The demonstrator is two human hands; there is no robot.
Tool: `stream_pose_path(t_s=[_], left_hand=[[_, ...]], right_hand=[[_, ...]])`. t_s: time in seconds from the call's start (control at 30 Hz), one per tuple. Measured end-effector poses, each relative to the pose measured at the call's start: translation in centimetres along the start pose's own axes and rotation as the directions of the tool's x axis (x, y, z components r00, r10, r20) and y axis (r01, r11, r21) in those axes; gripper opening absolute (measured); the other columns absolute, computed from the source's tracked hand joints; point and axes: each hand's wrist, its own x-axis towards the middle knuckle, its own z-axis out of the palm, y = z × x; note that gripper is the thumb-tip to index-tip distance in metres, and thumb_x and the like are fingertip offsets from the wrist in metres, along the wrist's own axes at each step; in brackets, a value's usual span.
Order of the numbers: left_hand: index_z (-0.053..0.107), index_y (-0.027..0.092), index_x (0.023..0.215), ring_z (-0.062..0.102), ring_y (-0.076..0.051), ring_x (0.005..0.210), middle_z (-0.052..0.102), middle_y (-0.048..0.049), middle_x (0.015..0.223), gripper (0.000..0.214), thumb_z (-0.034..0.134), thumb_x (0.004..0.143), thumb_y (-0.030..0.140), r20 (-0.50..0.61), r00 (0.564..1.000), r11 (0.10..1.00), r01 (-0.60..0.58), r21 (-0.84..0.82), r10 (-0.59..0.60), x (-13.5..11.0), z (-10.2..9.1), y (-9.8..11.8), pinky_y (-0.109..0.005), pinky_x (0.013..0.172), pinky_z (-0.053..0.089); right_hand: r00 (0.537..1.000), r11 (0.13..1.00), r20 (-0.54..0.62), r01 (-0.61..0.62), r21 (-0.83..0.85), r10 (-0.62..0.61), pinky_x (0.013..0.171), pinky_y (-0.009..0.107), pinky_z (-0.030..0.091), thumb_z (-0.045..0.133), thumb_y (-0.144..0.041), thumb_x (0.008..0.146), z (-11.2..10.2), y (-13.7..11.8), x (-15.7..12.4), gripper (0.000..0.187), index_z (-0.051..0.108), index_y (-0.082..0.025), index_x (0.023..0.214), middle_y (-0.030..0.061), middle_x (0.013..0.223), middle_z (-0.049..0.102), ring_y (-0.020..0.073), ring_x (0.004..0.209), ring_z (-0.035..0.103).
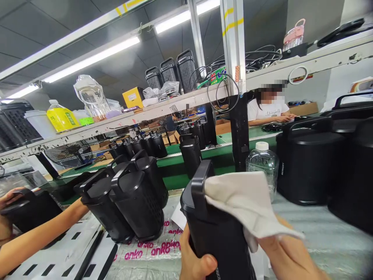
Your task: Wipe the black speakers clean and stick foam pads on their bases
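Note:
In the head view, a black device with a carry handle (215,221), perhaps a portable speaker, is held up slightly tilted in front of me. My left hand (194,258) is closed round its lower left side, thumb across the front. My right hand (282,249) grips a white cloth (241,194) and holds it against the device's right side. The cloth's upper end lies beside the handle; most of my right fingers are hidden behind it.
Co-worker's arm (43,237) reaches from the left toward several upright black devices (136,198). Another person's hand (11,196) rests on a device at far left. A clear bottle (262,163) and more black devices (305,167) stand right. A shelf (163,103) crosses above.

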Motion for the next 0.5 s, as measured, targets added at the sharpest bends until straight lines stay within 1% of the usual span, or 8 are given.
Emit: stream_pose_path(t_s=[0.03,0.1,0.17,0.23,0.33,0.37,0.43,0.5], left_hand=[[0.070,0.015,0.112,0.070,-0.040,0.104,0.076,-0.0159,0.103,0.087,0.092,0.041,0.060,-0.002,1.000,0.999,-0.006,0.041,0.006,0.1,0.1,0.2,-0.046,0.091,0.058],[0.070,0.015,0.115,0.066,-0.043,0.112,0.077,-0.0152,0.099,0.093,0.092,0.038,0.062,-0.003,1.000,0.996,-0.006,0.088,0.007,0.4,0.2,0.5,-0.048,0.096,0.056],[0.069,0.015,0.118,0.064,-0.044,0.115,0.077,-0.0138,0.093,0.099,0.092,0.036,0.063,-0.004,1.000,0.995,0.009,0.095,-0.009,0.5,0.3,0.6,-0.049,0.099,0.054],[0.068,0.015,0.120,0.067,-0.042,0.111,0.076,-0.0126,0.092,0.099,0.092,0.037,0.062,-0.038,0.999,0.990,0.006,0.140,-0.001,0.7,0.5,0.6,-0.050,0.099,0.054],[0.065,0.015,0.124,0.070,-0.036,0.103,0.076,-0.0115,0.098,0.092,0.090,0.047,0.059,-0.106,0.993,0.969,-0.029,0.245,0.056,1.0,0.8,0.6,-0.047,0.102,0.053],[0.065,0.015,0.125,0.070,-0.035,0.103,0.076,-0.0117,0.101,0.090,0.089,0.049,0.058,-0.117,0.991,0.968,-0.037,0.247,0.068,1.2,0.7,0.6,-0.046,0.101,0.053],[0.064,0.015,0.125,0.069,-0.035,0.106,0.075,-0.0118,0.104,0.086,0.086,0.054,0.059,-0.159,0.985,0.976,-0.028,0.217,0.063,1.4,0.2,0.8,-0.044,0.098,0.055],[0.064,0.015,0.122,0.070,-0.033,0.103,0.075,-0.0109,0.102,0.076,0.079,0.065,0.064,-0.159,0.987,0.961,0.007,0.275,0.038,1.6,-0.9,1.4,-0.043,0.092,0.058]], right_hand=[[0.989,0.996,0.119,0.087,0.009,-0.088,0.092,0.038,0.057,0.059,-0.053,0.084,0.1,-1.7,1.3,0.033,0.079,-0.029,0.094,0.0081,0.102,0.075,0.0309,0.106,0.068],[0.923,0.977,0.323,0.212,0.034,-0.212,0.096,0.037,0.053,0.050,-0.048,0.091,0.2,-4.1,3.8,0.035,0.078,-0.028,0.093,0.0075,0.109,0.073,0.0281,0.109,0.065],[0.882,0.975,0.419,0.216,0.052,-0.218,0.092,0.035,0.052,0.045,-0.049,0.094,0.6,-4.8,5.9,0.040,0.075,-0.026,0.083,0.0065,0.099,0.072,0.0248,0.097,0.065],[0.917,0.985,0.365,0.127,0.117,-0.162,0.084,0.033,0.052,0.044,-0.053,0.095,1.6,-4.0,7.0,0.044,0.069,-0.023,0.075,0.0049,0.084,0.069,0.0220,0.083,0.063],[0.992,0.966,0.124,-0.020,0.259,-0.013,0.069,0.029,0.051,0.042,-0.060,0.095,3.6,-1.5,6.3,0.050,0.063,-0.021,0.073,0.0030,0.073,0.064,0.0192,0.070,0.058],[0.997,0.962,0.063,-0.063,0.265,0.048,0.062,0.027,0.049,0.041,-0.063,0.095,4.3,-0.6,5.4,0.052,0.059,-0.021,0.069,0.0022,0.067,0.060,0.0178,0.064,0.055],[0.988,0.965,0.044,-0.151,0.214,0.145,0.053,0.026,0.045,0.041,-0.065,0.094,5.5,1.2,3.0,0.055,0.050,-0.023,0.060,0.0003,0.055,0.051,0.0155,0.054,0.047],[0.974,0.961,0.077,-0.221,0.167,0.211,0.058,0.026,0.049,0.045,-0.064,0.093,6.3,2.9,0.1,0.053,0.051,-0.022,0.061,0.0007,0.056,0.054,0.0163,0.055,0.050]])
